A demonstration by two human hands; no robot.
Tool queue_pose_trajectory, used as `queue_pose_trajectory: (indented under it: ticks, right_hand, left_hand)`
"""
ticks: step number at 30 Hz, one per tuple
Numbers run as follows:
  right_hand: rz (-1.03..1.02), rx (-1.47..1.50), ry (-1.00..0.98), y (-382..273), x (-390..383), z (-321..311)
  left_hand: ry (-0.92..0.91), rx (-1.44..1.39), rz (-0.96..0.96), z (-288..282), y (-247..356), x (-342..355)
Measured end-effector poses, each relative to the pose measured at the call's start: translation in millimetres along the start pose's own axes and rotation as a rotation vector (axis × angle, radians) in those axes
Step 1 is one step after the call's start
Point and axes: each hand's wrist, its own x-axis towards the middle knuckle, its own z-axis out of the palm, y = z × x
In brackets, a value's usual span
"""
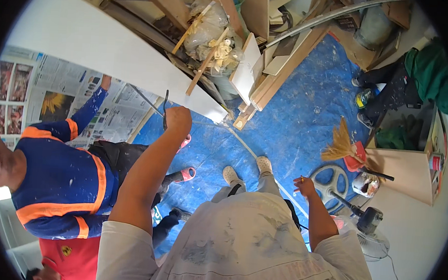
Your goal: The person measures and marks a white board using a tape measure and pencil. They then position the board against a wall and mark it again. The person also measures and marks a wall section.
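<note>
My left hand (179,119) is raised at the white board (81,34), closed on a thin black curved tool (166,100); a slim grey strip (144,96) runs diagonally beside it, and I cannot tell whether they are joined. My right hand (304,187) hangs low on the right, fingers bent round a small, thin, yellowish stick, perhaps a pencil. To my left, a co-worker in a blue and orange top (63,176) reaches a hand (105,83) to the lower edge of the board, above taped-up newspapers (100,112).
Blue sheeting (319,89) covers the floor. Offcuts and bags (215,37) pile ahead. A person in green (428,75), a broom (339,142), a metal wheel (324,177), an open cabinet (401,171) and a fan (374,241) are right. Another person in red (73,259) stands lower left.
</note>
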Motion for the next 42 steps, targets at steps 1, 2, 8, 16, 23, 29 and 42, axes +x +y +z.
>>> queue_pose_trajectory:
  ticks: [1, 2, 8, 16, 23, 29, 42]
  right_hand:
    - [0.015, 0.003, 0.004, 8, -5, -7]
    - [0.002, 0.038, 0.007, 15, -8, -11]
    - [0.030, 0.097, 0.095, 39, -32, -33]
    - [-0.099, 0.027, 0.117, -36, 15, 101]
    - [-0.504, -0.924, -0.090, -200, 65, 364]
    - [-0.304, -1.200, -0.178, -271, 99, 464]
    - [-0.282, -1.358, -0.118, -301, 133, 500]
  left_hand:
    - [0.007, 0.026, 0.001, -6, 5, 5]
    - [0.003, 0.051, 0.004, -10, 9, 9]
    - [0.057, 0.088, 0.059, -11, -3, 20]
    - [0.025, -0.128, 0.085, 128, -31, -20]
    - [-0.384, -0.465, 0.067, 291, -72, -107]
    - [-0.809, -0.706, -0.208, 379, -76, -197]
    - [-0.975, -0.823, -0.325, 444, -82, -289]
